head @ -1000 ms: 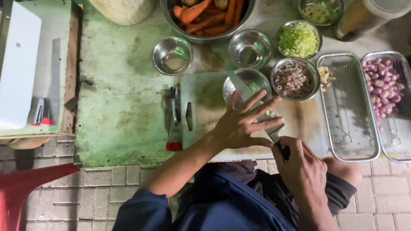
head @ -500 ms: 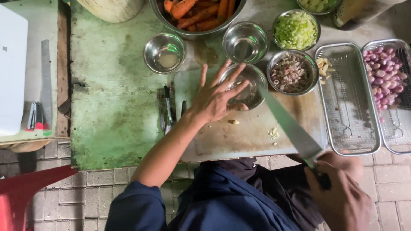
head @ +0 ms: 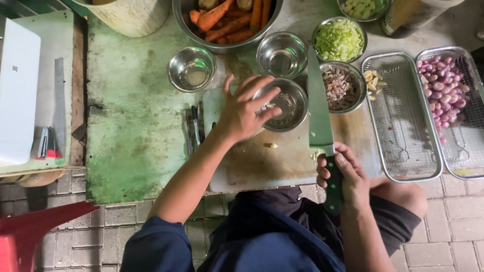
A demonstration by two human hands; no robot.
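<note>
Left hand (head: 245, 112), fingers spread, drops bits into the bowl (head: 285, 104); right hand (head: 344, 173) grips the knife (head: 319, 117), best kept pointing away.

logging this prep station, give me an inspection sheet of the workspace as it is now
surface: worn green table, stained cutting board at its near edge
job's things: knife, blade pointing away over the board; small steel bowl on the board; one garlic bit beside it
clutter: carrot bowl, two empty bowls, chopped greens, minced shallots, two mesh trays, whole shallots, pens
hands: left hand spread over the small bowl; right hand gripping the knife handle
cables: nothing seen
surroundings: brick floor, white box, red stool
</note>
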